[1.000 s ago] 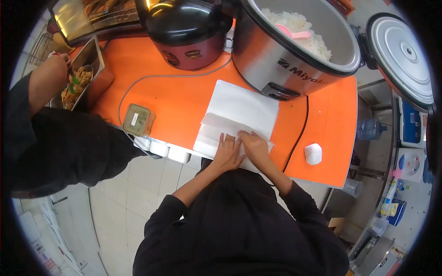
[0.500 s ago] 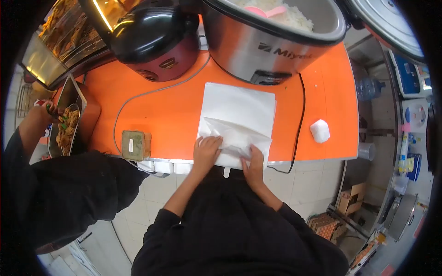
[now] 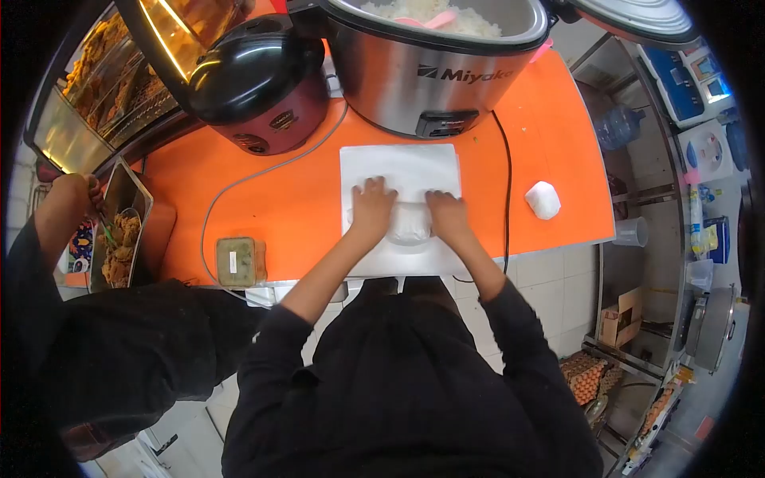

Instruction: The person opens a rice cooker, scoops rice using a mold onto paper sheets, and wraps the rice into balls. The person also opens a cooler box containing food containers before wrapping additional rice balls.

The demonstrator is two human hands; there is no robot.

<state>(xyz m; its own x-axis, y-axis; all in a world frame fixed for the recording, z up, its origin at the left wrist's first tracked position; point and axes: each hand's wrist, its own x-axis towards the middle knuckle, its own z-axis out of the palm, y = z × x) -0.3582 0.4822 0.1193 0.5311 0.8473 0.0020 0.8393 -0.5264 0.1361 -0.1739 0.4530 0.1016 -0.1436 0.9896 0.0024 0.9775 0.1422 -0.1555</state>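
Note:
A white paper-wrapped bundle (image 3: pixel 410 229) lies on white sheets of paper (image 3: pixel 398 163) at the front of the orange table. My left hand (image 3: pixel 372 210) grips the bundle's left end, its fingers reaching over the far side. At the other end, my right hand (image 3: pixel 448 213) is closed on the paper with bent fingers. What lies inside the wrap is hidden. Off to the right rests a small white wrapped packet (image 3: pixel 543 200), apart from my hands. A square, greenish-lidded container (image 3: pixel 241 261) sits left of the sheets.
Behind the paper stands a large rice cooker (image 3: pixel 430 76) holding rice and a pink scoop. A smaller dark red cooker (image 3: pixel 267 92) is beside it. Cables cross the orange table (image 3: pixel 183 199). At left, another person's hand (image 3: pixel 92 191) is at a metal tray (image 3: pixel 151 215) of fried food.
The paper that was half folded over is now rolled into a compact bundle. Both my hands have moved away from the table's front edge. The view has shifted slightly.

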